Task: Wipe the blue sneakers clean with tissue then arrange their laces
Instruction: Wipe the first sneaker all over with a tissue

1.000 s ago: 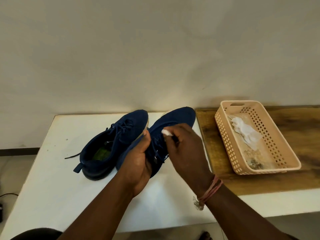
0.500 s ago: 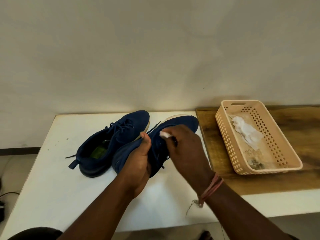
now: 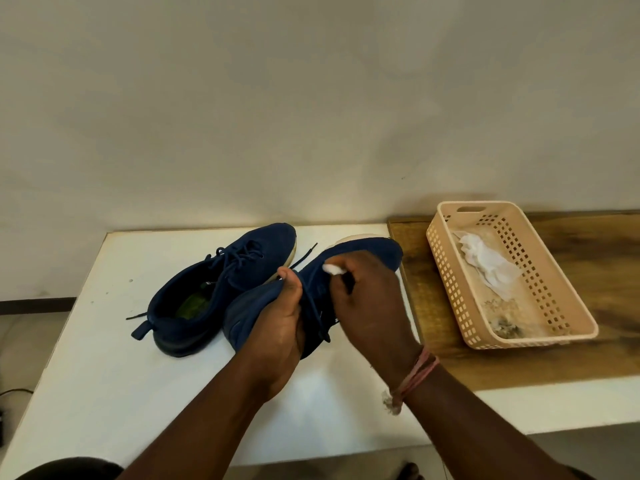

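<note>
Gripping the right sneaker by its side, the left hand tilts it over the white table. Right hand pinches tissue against its laces; the other sneaker rests just beside.

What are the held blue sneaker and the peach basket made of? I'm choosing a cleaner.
Held blue sneaker: seemingly matte knit or suede-like fabric, with no shine and a pale rubbery sole edge. Peach perforated basket: likely moulded plastic, with a smooth rim and regular square holes.

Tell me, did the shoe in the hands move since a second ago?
Yes. The held sneaker shifted right: its toe now reaches the wooden board's left edge, and its pale sole shows at the toe.
</note>
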